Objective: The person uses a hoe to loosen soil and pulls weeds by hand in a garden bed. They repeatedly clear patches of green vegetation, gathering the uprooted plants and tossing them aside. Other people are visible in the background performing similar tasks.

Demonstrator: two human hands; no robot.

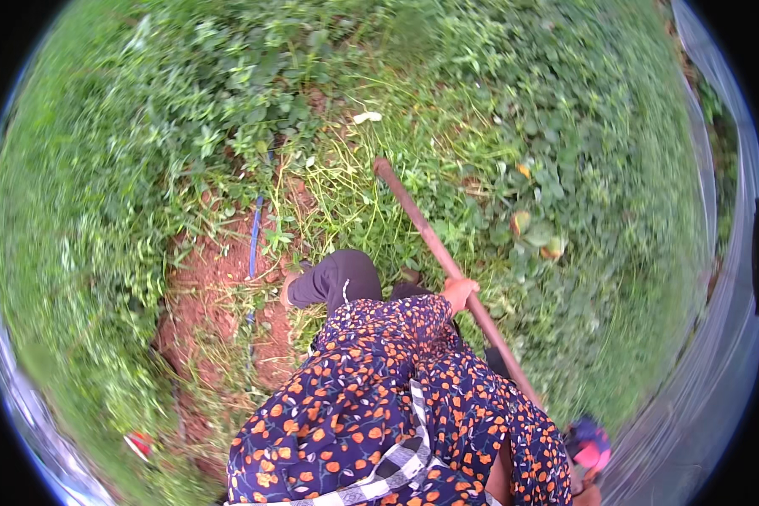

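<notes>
My left hand is closed around the middle of a long wooden tool handle, which slants from the weeds ahead down to the lower right. The far end of the handle rests among cut or flattened stems; any blade there is hidden. At the bottom right rim, my right hand closes on the rear part of the handle, partly cut off by the picture's edge. My bent knee in dark trousers is just left of the handle.
Leafy weeds surround me. Bare reddish soil shows at left, with a blue hose or strip across it. Yellowish round fruits lie at right. Plastic sheeting edges the plot. A pink and dark blue shape is unclear.
</notes>
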